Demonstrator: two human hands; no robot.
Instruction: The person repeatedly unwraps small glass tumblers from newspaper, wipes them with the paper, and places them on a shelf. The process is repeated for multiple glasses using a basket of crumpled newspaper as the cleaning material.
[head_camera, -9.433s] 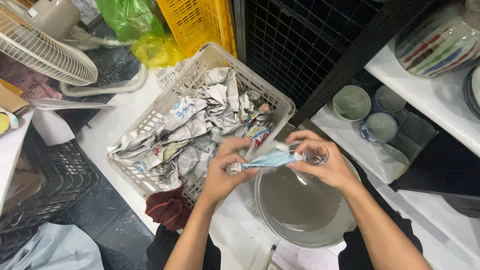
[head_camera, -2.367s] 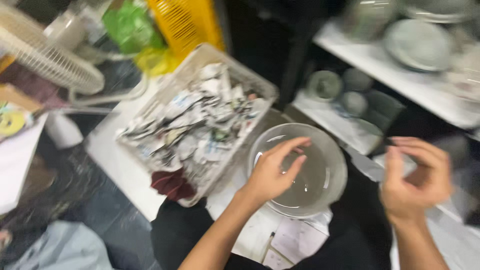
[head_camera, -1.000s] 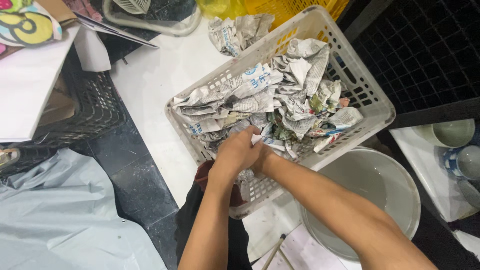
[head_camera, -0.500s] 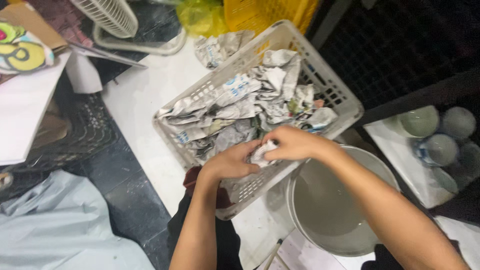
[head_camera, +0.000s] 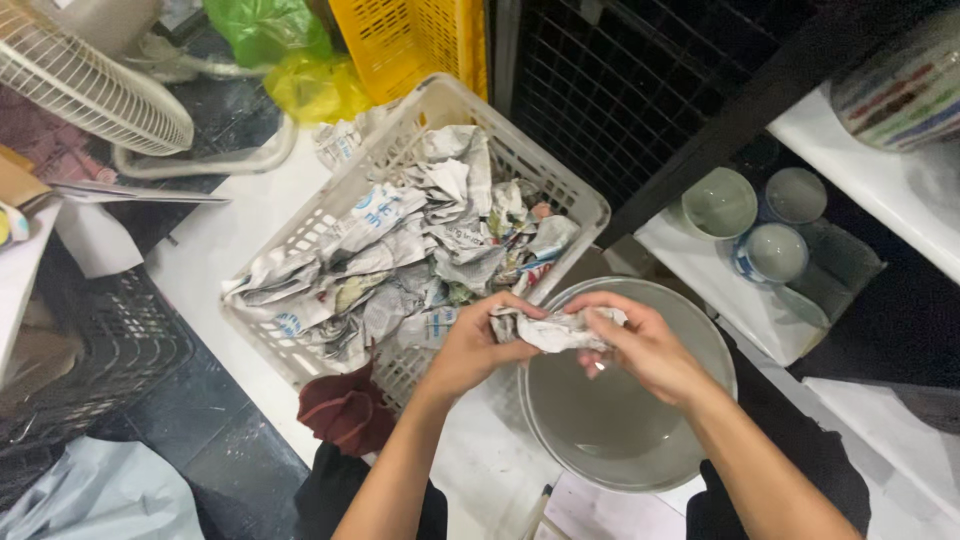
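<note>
Both hands hold a crumpled paper bundle over a large grey bowl.

The left hand (head_camera: 470, 345) and right hand (head_camera: 640, 345) each have a closed grip on the paper bundle (head_camera: 555, 328), above the bowl (head_camera: 620, 440) rim. Just beside it, a white basket (head_camera: 320, 215) of crumpled newspaper sits on the table (head_camera: 215, 250); small cups (head_camera: 770, 252) stand on a shelf nearby. What the paper wraps is hidden.
</note>
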